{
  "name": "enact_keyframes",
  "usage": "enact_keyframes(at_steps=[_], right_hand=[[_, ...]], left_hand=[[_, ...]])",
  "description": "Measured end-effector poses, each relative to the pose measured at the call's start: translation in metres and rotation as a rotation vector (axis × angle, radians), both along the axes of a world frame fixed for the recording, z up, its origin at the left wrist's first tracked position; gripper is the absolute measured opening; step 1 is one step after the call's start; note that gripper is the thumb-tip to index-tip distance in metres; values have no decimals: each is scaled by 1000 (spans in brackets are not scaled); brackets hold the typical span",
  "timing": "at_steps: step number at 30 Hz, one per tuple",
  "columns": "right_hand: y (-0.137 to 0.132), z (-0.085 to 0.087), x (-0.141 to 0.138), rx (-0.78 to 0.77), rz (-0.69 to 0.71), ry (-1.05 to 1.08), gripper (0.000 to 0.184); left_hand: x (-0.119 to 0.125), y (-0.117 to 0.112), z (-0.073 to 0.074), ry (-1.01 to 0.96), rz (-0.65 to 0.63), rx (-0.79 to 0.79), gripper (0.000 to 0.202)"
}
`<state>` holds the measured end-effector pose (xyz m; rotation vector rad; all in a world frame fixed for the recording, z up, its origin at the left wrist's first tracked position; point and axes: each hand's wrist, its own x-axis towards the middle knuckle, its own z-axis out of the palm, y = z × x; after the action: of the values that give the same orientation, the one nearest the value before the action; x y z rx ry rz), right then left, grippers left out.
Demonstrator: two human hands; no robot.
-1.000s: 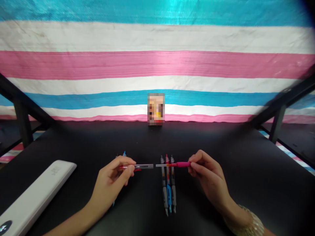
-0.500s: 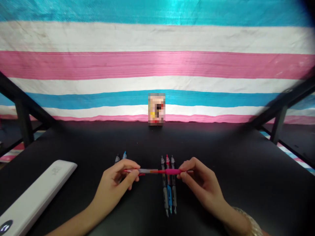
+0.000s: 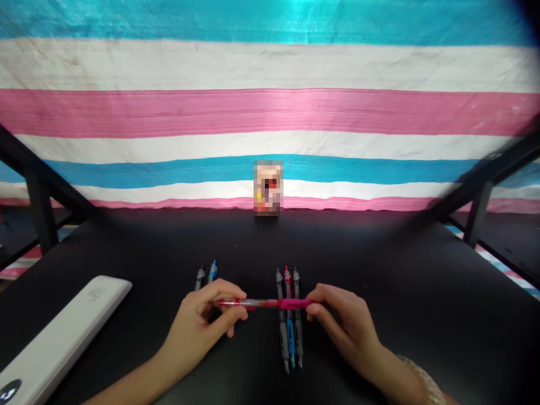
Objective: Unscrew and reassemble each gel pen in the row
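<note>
A pink pen (image 3: 264,303) with a clear barrel and a pink grip lies level between my two hands. The clear end is pinched between thumb and fingers of my left hand (image 3: 206,318). At the pink grip end, my right hand (image 3: 350,323) closes thumb and forefinger on it; that tip is hidden. Below the held pen, three pens lie side by side: a grey-grip pen (image 3: 284,340), a blue-grip pen with a red top (image 3: 291,337) and another grey-grip pen (image 3: 298,337). Beyond my left hand, a black-topped pen (image 3: 199,277) and a blue-topped pen (image 3: 213,271) are partly covered.
On the left of the black table (image 3: 169,242) lies a white power bank (image 3: 71,332) with a small display. A small blurred box (image 3: 268,188) stands at the back edge. Black metal struts (image 3: 42,185) flank the table, and a striped sheet (image 3: 270,112) hangs behind.
Both hands have shifted slightly nearer to me with the pink pen. My right fingers now cover its tip, which stuck out between them before. The other pens stay put.
</note>
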<state>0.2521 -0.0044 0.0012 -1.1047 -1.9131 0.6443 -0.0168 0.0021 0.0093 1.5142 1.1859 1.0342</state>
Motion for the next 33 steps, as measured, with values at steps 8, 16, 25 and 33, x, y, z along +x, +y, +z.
enact_keyframes(at_steps=[8,16,25,33], right_hand=[[0,-15,-3,30,-7,5,18],[2,-2,0,16,93,-91,8],[3,-2,0,27,119,-110,11],[3,-2,-1,66,106,-144,8]], left_hand=[[-2,3,-2,-33,37,-31,7],[-2,3,-3,-38,33,-31,7],[-2,1,-2,-41,30,-29,6],[-2,1,-2,-51,28,-35,6]])
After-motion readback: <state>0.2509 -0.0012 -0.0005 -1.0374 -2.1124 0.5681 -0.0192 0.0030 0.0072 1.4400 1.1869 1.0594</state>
